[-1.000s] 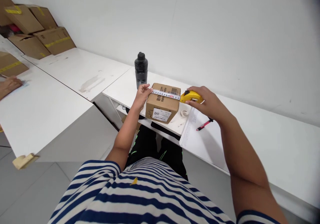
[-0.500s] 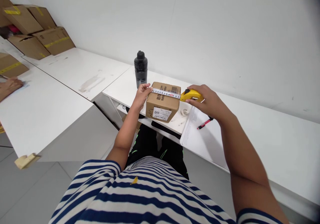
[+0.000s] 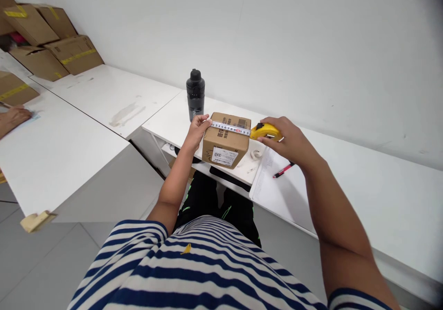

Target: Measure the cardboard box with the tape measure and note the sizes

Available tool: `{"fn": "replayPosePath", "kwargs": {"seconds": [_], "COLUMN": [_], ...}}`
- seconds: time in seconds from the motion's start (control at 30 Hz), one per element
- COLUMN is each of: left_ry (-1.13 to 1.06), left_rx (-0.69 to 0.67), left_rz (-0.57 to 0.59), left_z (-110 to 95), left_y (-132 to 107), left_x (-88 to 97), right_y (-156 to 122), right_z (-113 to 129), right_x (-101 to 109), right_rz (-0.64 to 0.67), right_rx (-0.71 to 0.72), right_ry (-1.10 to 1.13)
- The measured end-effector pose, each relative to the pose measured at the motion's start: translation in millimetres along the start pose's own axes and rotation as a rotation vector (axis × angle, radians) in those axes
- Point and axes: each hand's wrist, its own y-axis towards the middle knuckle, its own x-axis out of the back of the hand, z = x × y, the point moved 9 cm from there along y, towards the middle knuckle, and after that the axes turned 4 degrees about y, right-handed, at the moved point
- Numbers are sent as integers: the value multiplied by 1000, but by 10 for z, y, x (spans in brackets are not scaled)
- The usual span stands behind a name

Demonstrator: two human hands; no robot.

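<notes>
A small cardboard box (image 3: 226,145) with printed characters and a white label (image 3: 224,157) stands on the white desk. Across its top lies the pulled-out blade of a tape measure (image 3: 265,132), running left to right. At the box's left edge my left hand (image 3: 198,130) pinches the blade's free end. My right hand (image 3: 285,134) is wrapped round the yellow and black case, just past the box's right edge. The blade's end is hidden under my left fingers.
Behind the box stands a dark bottle (image 3: 195,95). A tape roll (image 3: 256,155), an open notebook (image 3: 277,194) and a red-black pen (image 3: 283,170) lie to the right. Cardboard boxes (image 3: 71,54) are stacked far left, near another person's hand (image 3: 15,117).
Both hands, the tape measure and the box hold almost the same positions. The view has shifted very slightly.
</notes>
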Motion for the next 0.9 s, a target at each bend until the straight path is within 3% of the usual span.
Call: {"fn": "replayPosePath", "kwargs": {"seconds": [0.23,0.47,0.67,0.9], "left_ry": [-2,-7,6,-1], "left_rx": [3,-8,-4,-7], "left_rz": [-6,4,9,12], "left_z": [2,-18,-10,2], "left_y": [5,-29,-46,-35], "left_x": [-2,-17,-12,-11], "right_y": [-56,-325,-434,-503], "right_z": [41,179,229,248], "right_x": [-8,-18,-177,-311], "right_rz": [-40,-114,-105,-251], "right_rx": [56,119,165,282], "right_ry": [-34,-134,-211,-341]}}
